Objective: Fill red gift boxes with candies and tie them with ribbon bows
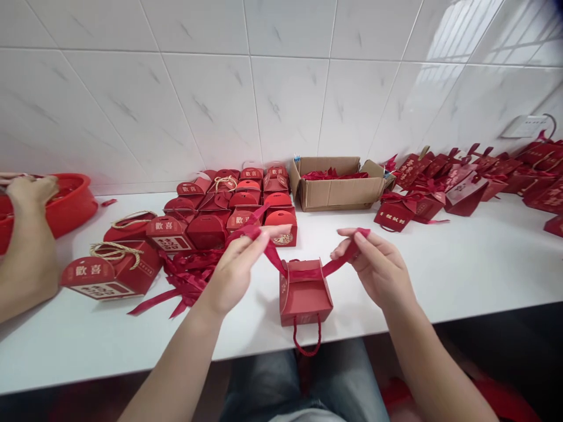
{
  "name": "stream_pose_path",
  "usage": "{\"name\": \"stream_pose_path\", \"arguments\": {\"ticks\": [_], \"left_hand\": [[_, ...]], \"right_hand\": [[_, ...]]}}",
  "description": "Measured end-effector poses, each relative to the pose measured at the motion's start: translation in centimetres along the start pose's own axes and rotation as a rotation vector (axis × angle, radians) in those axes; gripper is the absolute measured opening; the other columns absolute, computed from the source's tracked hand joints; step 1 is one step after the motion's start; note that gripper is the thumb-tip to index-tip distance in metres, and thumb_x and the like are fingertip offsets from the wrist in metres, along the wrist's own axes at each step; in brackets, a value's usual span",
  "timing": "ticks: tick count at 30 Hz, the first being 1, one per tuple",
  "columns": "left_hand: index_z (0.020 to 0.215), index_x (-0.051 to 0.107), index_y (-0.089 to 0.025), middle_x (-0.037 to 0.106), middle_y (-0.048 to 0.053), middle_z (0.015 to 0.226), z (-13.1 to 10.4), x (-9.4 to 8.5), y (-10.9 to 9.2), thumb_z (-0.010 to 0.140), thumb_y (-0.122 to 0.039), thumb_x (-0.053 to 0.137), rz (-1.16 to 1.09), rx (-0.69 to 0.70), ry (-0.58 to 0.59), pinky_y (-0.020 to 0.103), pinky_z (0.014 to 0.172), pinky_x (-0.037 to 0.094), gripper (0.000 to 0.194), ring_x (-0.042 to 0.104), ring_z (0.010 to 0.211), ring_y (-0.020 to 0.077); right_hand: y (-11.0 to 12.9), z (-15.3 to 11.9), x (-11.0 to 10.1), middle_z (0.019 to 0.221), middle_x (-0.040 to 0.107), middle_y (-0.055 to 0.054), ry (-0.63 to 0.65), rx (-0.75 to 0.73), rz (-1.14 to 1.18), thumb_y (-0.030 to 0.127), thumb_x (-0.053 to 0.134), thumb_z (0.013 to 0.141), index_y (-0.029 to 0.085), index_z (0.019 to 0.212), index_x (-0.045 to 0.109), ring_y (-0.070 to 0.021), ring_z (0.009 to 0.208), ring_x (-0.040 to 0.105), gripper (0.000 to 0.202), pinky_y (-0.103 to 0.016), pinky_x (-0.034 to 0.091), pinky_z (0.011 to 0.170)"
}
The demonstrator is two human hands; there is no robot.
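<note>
A small red gift box [307, 299] stands on the white table close to its front edge, with a red cord handle [307, 353] drooping over that edge. A dark red ribbon [275, 258] runs through the top of the box, and its two ends rise to either side. My left hand [240, 261] pinches one end between thumb and fingers, up and left of the box. On the right, my right hand [376, 261] grips the other end. Beside my left wrist lies a loose pile of red ribbons [191, 275].
Rows of red boxes [209, 231] sit behind the ribbons. A cardboard carton [341, 196] holding ribbons is against the tiled wall. Bowed boxes [396, 211] crowd the right. At left, another person's hand [33, 193] reaches over a red basin [74, 202], near boxes with twine [116, 258].
</note>
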State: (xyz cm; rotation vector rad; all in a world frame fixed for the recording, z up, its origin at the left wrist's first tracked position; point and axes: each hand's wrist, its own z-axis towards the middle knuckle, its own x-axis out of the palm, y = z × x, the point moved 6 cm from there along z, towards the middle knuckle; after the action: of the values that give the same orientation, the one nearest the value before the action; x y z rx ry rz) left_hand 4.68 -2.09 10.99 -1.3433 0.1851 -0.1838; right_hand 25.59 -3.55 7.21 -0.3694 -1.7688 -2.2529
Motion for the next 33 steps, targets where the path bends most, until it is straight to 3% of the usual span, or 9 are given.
{"name": "stream_pose_path", "arguments": {"ticks": [4, 8, 13, 18, 23, 26, 29, 31, 33], "left_hand": [[0.119, 0.065, -0.018, 0.066, 0.007, 0.119, 1.4, 2.1, -3.6, 0.093, -0.035, 0.048, 0.269, 0.28, 0.06, 0.036, 0.107, 0.036, 0.036, 0.053, 0.121, 0.025], [0.126, 0.059, -0.021, 0.058, 0.007, 0.128, 1.9, 4.3, -5.7, 0.095, -0.027, 0.042, 0.483, 0.566, 0.105, 0.035, 0.108, 0.033, 0.037, 0.048, 0.124, 0.0227], [0.104, 0.07, -0.019, 0.068, 0.006, 0.096, 3.5, 5.5, -6.5, 0.091, -0.03, 0.046, 0.641, 0.574, 0.299, 0.038, 0.097, 0.04, 0.03, 0.057, 0.104, 0.0252], [0.077, 0.068, -0.015, 0.056, 0.0, 0.057, 4.9, 4.7, -7.2, 0.093, -0.041, 0.042, 0.602, 0.375, 0.395, 0.025, 0.055, 0.038, 0.04, 0.049, 0.051, 0.0124], [0.082, 0.061, -0.017, 0.059, 0.0, 0.069, 2.8, 4.6, -8.6, 0.086, -0.024, 0.055, 0.827, 0.584, 0.227, 0.025, 0.06, 0.038, 0.01, 0.051, 0.06, 0.0133], [0.082, 0.059, -0.018, 0.061, 0.002, 0.074, 0.3, 5.9, -7.1, 0.09, -0.016, 0.045, 0.968, 0.729, 0.297, 0.026, 0.068, 0.042, 0.016, 0.055, 0.069, 0.0153], [0.08, 0.053, -0.018, 0.059, 0.001, 0.07, -0.3, 5.8, -4.8, 0.09, -0.03, 0.05, 0.975, 0.708, 0.276, 0.028, 0.067, 0.042, 0.016, 0.054, 0.065, 0.0151], [0.08, 0.047, -0.019, 0.057, 0.0, 0.071, 0.9, 4.3, -3.8, 0.09, -0.046, 0.048, 0.81, 0.571, 0.131, 0.028, 0.065, 0.042, 0.029, 0.054, 0.064, 0.0151], [0.081, 0.047, -0.019, 0.059, 0.003, 0.079, 2.9, 2.8, -2.7, 0.094, -0.049, 0.034, 0.589, 0.393, 0.011, 0.029, 0.07, 0.044, 0.035, 0.057, 0.074, 0.0162]], "right_hand": [[2.3, 1.4, 3.8, 0.071, 0.065, -0.001, 0.259, 0.027, -0.193, 0.038, 0.053, 0.09, 0.017, 0.105, 0.062, -0.0138, 0.065, 0.062, 0.027, -0.029, 0.052, 0.064], [3.5, 2.1, 6.5, 0.067, 0.06, 0.001, 0.435, 0.025, -0.34, 0.031, 0.046, 0.091, 0.016, 0.086, 0.059, -0.0102, 0.057, 0.056, 0.02, -0.024, 0.047, 0.056], [4.2, 1.8, 7.9, 0.07, 0.053, 0.003, 0.712, 0.012, -0.381, 0.019, 0.05, 0.087, 0.018, 0.081, 0.055, -0.0087, 0.061, 0.049, 0.008, -0.021, 0.043, 0.056], [3.9, 2.7, 7.0, 0.06, 0.055, 0.001, 0.605, 0.069, -0.37, 0.042, 0.044, 0.093, 0.016, 0.069, 0.055, -0.0068, 0.05, 0.047, 0.037, -0.02, 0.039, 0.049], [3.5, 4.1, 5.5, 0.065, 0.06, 0.001, 0.429, 0.119, -0.116, 0.039, 0.054, 0.089, 0.016, 0.079, 0.064, -0.0074, 0.051, 0.051, 0.027, -0.021, 0.041, 0.053], [2.7, 4.5, 5.1, 0.063, 0.057, 0.002, 0.461, 0.291, 0.034, 0.035, 0.053, 0.09, 0.016, 0.087, 0.066, -0.0066, 0.05, 0.046, 0.022, -0.021, 0.043, 0.056], [2.5, 4.6, 4.9, 0.07, 0.058, 0.001, 0.516, 0.42, 0.073, 0.033, 0.051, 0.09, 0.017, 0.087, 0.064, -0.006, 0.051, 0.044, 0.021, -0.022, 0.043, 0.057], [3.2, 4.7, 4.8, 0.068, 0.055, 0.0, 0.537, 0.317, -0.106, 0.034, 0.048, 0.091, 0.016, 0.079, 0.062, -0.0089, 0.057, 0.048, 0.025, -0.023, 0.043, 0.06], [4.7, 4.8, 4.9, 0.068, 0.053, -0.002, 0.529, 0.043, -0.487, 0.034, 0.048, 0.092, 0.016, 0.076, 0.061, -0.0128, 0.065, 0.052, 0.027, -0.027, 0.044, 0.064]]}}
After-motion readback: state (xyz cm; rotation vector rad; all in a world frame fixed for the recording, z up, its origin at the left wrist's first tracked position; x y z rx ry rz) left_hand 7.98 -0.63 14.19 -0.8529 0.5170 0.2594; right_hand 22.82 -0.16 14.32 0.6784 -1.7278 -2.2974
